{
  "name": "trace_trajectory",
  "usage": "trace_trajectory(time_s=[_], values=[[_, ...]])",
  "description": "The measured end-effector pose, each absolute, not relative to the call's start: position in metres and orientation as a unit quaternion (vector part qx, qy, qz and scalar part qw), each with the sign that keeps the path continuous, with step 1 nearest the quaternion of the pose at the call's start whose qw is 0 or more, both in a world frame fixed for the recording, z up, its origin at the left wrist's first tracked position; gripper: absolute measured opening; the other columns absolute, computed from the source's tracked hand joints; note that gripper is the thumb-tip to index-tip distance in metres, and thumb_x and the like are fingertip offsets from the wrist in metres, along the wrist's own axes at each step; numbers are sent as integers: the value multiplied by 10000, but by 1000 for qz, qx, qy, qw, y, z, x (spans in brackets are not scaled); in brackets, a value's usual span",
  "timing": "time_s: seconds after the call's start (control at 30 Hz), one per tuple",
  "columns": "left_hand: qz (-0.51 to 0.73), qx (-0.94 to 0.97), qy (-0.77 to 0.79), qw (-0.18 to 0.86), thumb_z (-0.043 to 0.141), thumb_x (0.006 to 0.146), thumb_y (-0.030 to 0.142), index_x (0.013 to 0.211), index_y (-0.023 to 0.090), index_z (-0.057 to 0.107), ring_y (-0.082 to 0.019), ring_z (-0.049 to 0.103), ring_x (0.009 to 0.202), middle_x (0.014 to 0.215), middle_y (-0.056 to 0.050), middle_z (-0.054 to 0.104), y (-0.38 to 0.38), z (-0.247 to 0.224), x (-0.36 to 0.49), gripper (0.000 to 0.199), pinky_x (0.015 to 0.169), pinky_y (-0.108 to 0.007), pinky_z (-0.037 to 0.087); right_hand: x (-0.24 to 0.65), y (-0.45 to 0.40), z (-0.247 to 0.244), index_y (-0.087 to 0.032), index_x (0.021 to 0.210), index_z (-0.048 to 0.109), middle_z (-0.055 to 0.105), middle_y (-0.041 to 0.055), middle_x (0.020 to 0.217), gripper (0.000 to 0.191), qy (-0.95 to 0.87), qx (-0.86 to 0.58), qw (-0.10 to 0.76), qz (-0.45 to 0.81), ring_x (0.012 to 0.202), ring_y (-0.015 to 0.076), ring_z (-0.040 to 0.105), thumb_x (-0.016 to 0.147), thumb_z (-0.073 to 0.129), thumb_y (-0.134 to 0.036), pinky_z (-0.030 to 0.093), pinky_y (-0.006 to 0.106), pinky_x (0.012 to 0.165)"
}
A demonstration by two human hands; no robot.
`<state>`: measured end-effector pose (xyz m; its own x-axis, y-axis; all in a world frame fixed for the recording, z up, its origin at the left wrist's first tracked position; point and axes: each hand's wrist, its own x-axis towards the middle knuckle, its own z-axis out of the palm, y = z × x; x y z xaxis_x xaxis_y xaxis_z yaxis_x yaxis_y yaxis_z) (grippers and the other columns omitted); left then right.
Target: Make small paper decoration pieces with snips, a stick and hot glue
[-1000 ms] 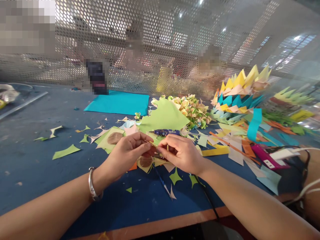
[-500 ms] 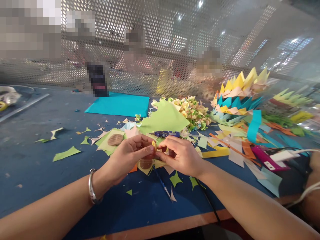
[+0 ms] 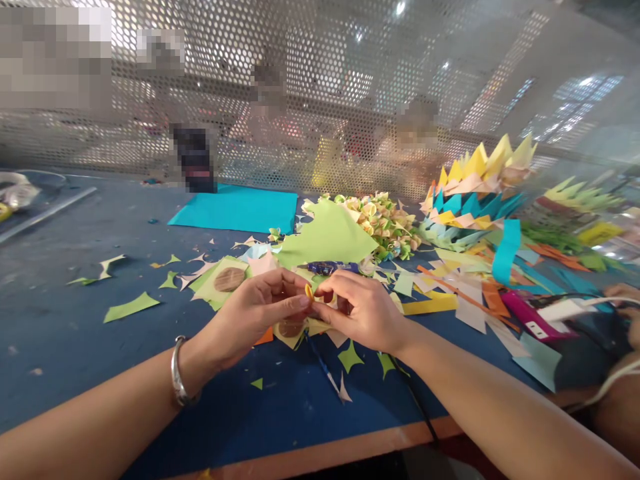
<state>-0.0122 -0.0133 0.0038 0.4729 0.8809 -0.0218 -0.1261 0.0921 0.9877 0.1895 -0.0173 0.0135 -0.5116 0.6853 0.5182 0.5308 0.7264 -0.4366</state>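
Observation:
Between the fingertips of both hands is a small yellow paper piece (image 3: 309, 291). My left hand (image 3: 265, 308) pinches it from the left, and my right hand (image 3: 363, 308) grips it from the right. Just behind the hands lies a dark blue pen-like tool (image 3: 330, 268). A brown wooden disc (image 3: 229, 279) rests on pale green paper to the left. Another brown disc (image 3: 291, 327) shows partly below the fingers. Beyond them, a green paper sheet (image 3: 330, 237) leans by a heap of small folded paper pieces (image 3: 387, 223).
A turquoise sheet (image 3: 235, 209) lies at the back, before a perforated metal screen (image 3: 210, 100). Zigzag paper stacks (image 3: 477, 193), paper strips and a magenta power strip (image 3: 535, 320) are on the right. Another person's hand (image 3: 627, 303) is at the right edge. Scraps litter the table (image 3: 60, 360).
The yellow piece has turned slightly between my fingertips, while both hands stay nearly in place. The other person's hand has come into view at the right edge.

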Motion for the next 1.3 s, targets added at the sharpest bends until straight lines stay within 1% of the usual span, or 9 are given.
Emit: trace_trajectory(time_s=[0.1, 0.3, 0.5, 0.73, 0.9, 1.1, 1.17, 1.3], values=[[380, 550, 343, 659, 715, 813, 286, 930, 146, 622, -138, 605, 708, 805, -31, 650, -13, 5, -12, 205, 641, -269, 482, 190, -18, 14, -155, 848, 640, 602, 26, 737, 153, -863, -351, 346, 112, 528, 88, 480, 896, 584, -290, 411, 230, 500], [372, 547, 342, 667, 710, 818, 272, 936, 141, 614, -143, 614, 698, 786, -30, 651, -14, 7, -12, 201, 644, -282, 490, 191, -18, 13, -162, 864, 641, 611, 28, 753, 135, -861, -350, 346, 127, 539, 90, 493, 891, 583, -282, 425, 228, 504], [372, 546, 341, 669, 714, 814, 260, 946, 143, 607, -162, 644, 730, 828, -48, 677, -12, 6, -13, 206, 657, -294, 506, 191, -17, 15, -144, 855, 645, 598, 27, 740, 132, -859, -345, 350, 141, 532, 81, 487, 886, 589, -259, 422, 219, 497], [370, 556, 327, 668, 717, 816, 263, 944, 133, 610, -186, 665, 765, 832, -67, 696, -10, 4, -14, 211, 651, -295, 506, 191, -17, 14, -133, 858, 649, 584, 24, 746, 127, -855, -341, 358, 158, 536, 72, 492, 876, 605, -251, 421, 202, 484], [377, 564, 337, 653, 726, 809, 270, 928, 130, 612, -168, 653, 749, 832, -56, 687, -11, 5, -12, 217, 649, -286, 504, 192, -18, 13, -125, 856, 646, 580, 26, 750, 129, -852, -344, 357, 170, 534, 66, 500, 872, 616, -248, 421, 196, 479], [387, 569, 318, 651, 719, 815, 253, 923, 142, 605, -108, 599, 628, 770, -9, 661, -13, 6, -12, 192, 577, -246, 479, 192, -18, 13, -139, 854, 638, 569, 15, 745, 121, -852, -344, 356, 171, 535, 66, 496, 872, 620, -258, 419, 191, 472], [389, 571, 319, 649, 714, 819, 244, 921, 146, 609, -103, 602, 637, 778, -4, 661, -12, 6, -12, 177, 581, -237, 479, 192, -18, 13, -142, 853, 636, 565, 13, 739, 120, -852, -344, 356, 170, 534, 66, 491, 873, 619, -259, 419, 190, 470], [389, 580, 328, 636, 710, 822, 233, 929, 146, 627, -112, 635, 720, 819, -11, 678, -13, 7, -12, 161, 658, -237, 498, 192, -18, 14, -144, 854, 632, 571, 13, 743, 116, -851, -344, 356, 174, 538, 65, 493, 873, 622, -258, 424, 188, 479]])
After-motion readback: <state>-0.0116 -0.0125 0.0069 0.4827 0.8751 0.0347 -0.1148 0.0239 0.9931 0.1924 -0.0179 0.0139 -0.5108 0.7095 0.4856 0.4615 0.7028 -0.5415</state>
